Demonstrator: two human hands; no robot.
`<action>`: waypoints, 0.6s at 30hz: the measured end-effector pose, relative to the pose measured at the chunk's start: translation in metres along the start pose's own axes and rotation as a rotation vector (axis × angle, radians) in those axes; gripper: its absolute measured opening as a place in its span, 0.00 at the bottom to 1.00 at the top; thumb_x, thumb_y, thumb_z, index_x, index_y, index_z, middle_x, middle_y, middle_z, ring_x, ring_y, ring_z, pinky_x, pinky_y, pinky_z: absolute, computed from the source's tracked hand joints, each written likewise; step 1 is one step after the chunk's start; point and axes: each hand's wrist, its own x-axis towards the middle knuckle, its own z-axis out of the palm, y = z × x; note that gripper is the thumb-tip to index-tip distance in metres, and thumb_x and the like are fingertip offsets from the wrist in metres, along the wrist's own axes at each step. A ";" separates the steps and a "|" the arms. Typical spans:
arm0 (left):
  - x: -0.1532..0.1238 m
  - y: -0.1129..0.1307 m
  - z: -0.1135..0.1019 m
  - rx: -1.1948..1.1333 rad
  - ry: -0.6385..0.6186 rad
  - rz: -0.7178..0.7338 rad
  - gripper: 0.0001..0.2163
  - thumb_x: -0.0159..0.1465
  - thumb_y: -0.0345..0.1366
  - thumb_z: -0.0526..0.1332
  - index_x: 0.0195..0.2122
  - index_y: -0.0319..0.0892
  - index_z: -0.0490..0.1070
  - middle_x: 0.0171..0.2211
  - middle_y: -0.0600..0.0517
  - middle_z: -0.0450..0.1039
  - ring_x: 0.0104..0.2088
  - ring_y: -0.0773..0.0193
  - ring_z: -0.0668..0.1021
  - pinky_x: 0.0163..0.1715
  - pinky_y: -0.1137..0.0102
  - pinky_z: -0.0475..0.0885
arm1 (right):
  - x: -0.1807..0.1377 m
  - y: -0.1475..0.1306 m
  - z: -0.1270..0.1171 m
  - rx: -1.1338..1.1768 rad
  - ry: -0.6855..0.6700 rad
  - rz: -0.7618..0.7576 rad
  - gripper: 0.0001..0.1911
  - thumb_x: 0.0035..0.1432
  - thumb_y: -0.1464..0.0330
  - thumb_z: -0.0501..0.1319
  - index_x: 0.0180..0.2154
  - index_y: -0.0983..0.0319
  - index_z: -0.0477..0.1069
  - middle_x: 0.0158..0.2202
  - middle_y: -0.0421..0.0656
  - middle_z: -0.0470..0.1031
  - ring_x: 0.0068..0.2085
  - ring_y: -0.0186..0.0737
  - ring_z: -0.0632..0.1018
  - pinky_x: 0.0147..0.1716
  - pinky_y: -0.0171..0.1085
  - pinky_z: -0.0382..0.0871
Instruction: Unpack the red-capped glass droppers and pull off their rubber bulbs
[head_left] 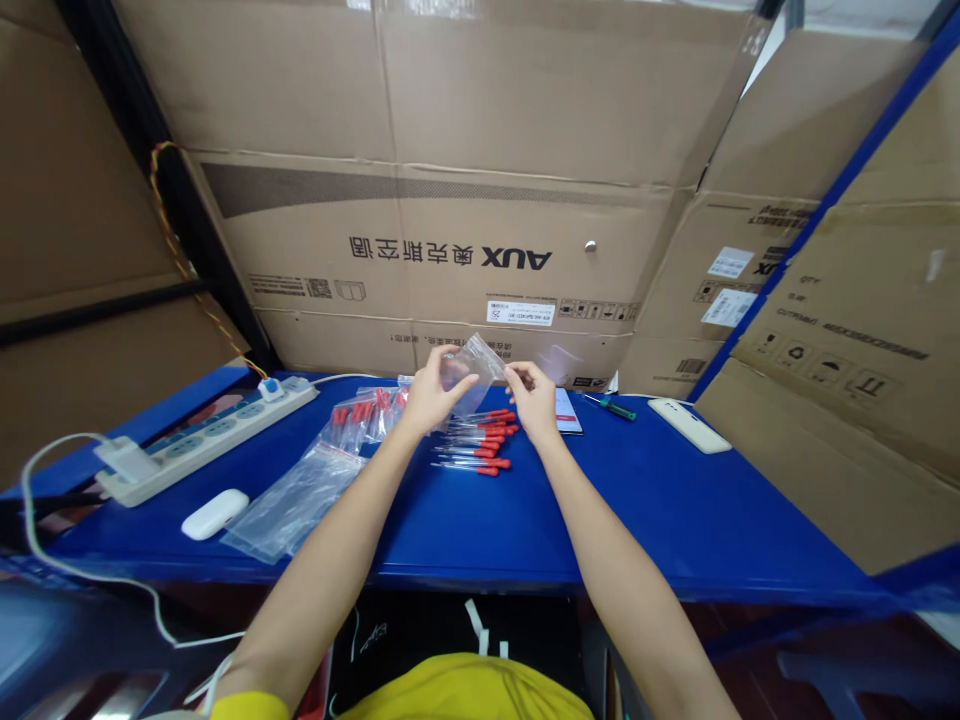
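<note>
A clear zip-lock bag [477, 378] is held up over the blue table. My left hand [433, 393] grips its left side, the thumb stretched across the front and the fingers partly hidden behind the plastic. At the bag's upper right edge, my right hand [532, 396] pinches the plastic between thumb and fingertips. Below the bag lies a row of several thin, pale-shafted pieces with red ends [484, 452], the red ends mostly toward the right. Left of them, filled clear bags [367, 412] show similar red ends inside. Flat bags [300, 500] lie near my left forearm.
A white power strip [217, 437] with plugs and a white earbud case [215, 514] are at left. Behind my right hand lies a phone [568, 411]; farther right are a green-handled screwdriver [616, 408] and a cream phone-like slab [688, 425]. Cardboard [450, 120] walls the back.
</note>
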 end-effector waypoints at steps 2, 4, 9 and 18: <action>0.001 -0.002 0.002 -0.014 -0.071 -0.071 0.19 0.62 0.49 0.70 0.49 0.42 0.76 0.36 0.51 0.82 0.35 0.59 0.81 0.41 0.67 0.73 | 0.001 0.001 -0.001 0.022 0.024 0.016 0.16 0.61 0.55 0.65 0.41 0.61 0.76 0.31 0.40 0.76 0.29 0.35 0.74 0.26 0.33 0.67; 0.003 -0.005 0.002 -0.062 -0.134 -0.113 0.17 0.61 0.49 0.71 0.41 0.40 0.78 0.33 0.51 0.80 0.31 0.63 0.78 0.34 0.70 0.70 | 0.002 0.002 -0.001 0.041 0.052 0.019 0.15 0.61 0.56 0.65 0.42 0.61 0.76 0.32 0.40 0.76 0.28 0.35 0.73 0.25 0.33 0.67; 0.005 -0.005 -0.003 -0.223 -0.257 -0.193 0.20 0.61 0.52 0.70 0.42 0.39 0.78 0.31 0.52 0.77 0.26 0.66 0.74 0.28 0.72 0.67 | 0.005 0.006 -0.002 0.073 0.040 0.002 0.14 0.60 0.59 0.65 0.45 0.59 0.72 0.30 0.37 0.74 0.26 0.34 0.71 0.27 0.34 0.68; 0.007 -0.019 0.008 -0.390 0.033 -0.239 0.17 0.62 0.52 0.68 0.36 0.40 0.76 0.29 0.53 0.74 0.28 0.65 0.75 0.29 0.72 0.67 | 0.004 0.008 0.000 0.122 -0.157 0.057 0.19 0.57 0.57 0.67 0.47 0.58 0.72 0.29 0.36 0.74 0.28 0.36 0.74 0.32 0.36 0.70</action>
